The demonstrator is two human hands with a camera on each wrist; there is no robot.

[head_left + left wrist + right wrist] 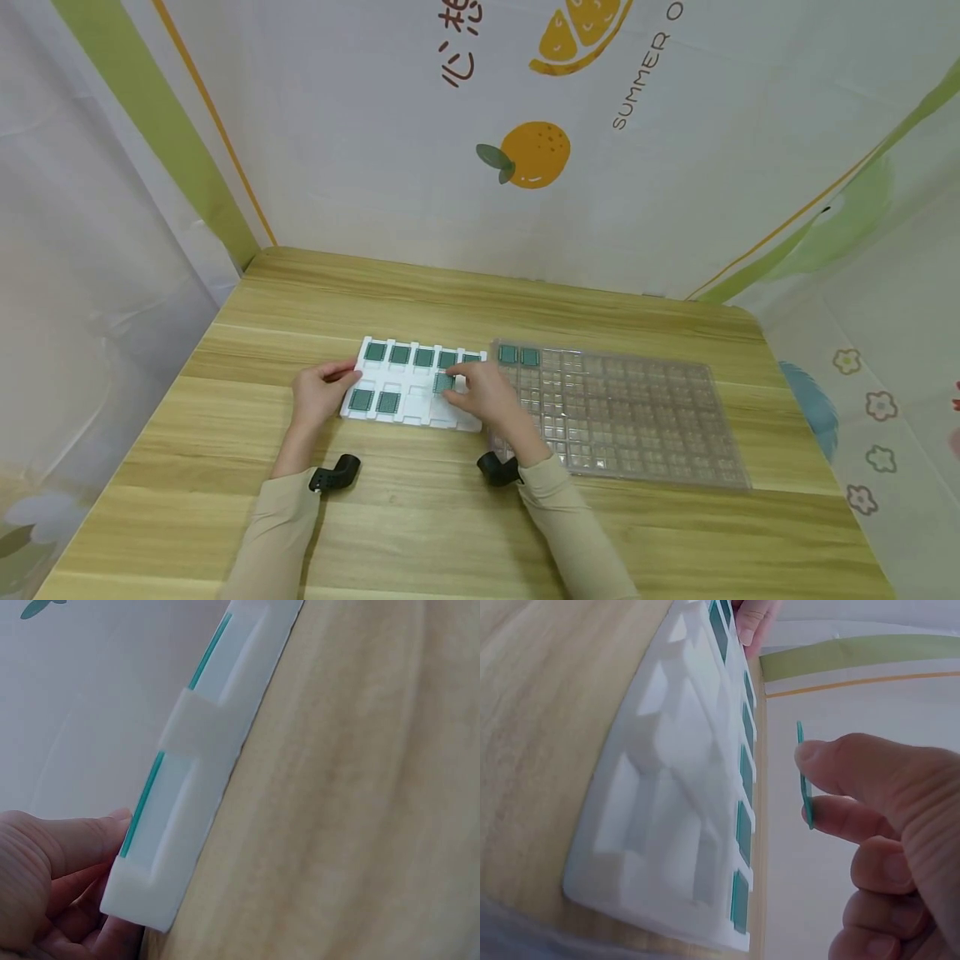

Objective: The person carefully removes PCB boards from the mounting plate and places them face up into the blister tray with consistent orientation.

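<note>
A white plastic tray (413,406) lies on the table, with several small green circuit boards (400,355) along its far row and two boards (360,400) at the left of its near row. My left hand (318,396) grips the tray's left end, the thumb at the edge beside a board (142,806). Between thumb and forefinger, my right hand (487,393) pinches one green circuit board (805,780). That board is held above the tray, apart from it, over the right half. Empty recesses (667,847) show in the near row in the right wrist view.
Right of the white tray lies a large clear plastic tray (645,408) with many small compartments; two green boards (507,354) sit in its far left corner. The wooden table (405,533) meets a printed curtain (360,150) at the back. Each wrist carries a black camera (337,473).
</note>
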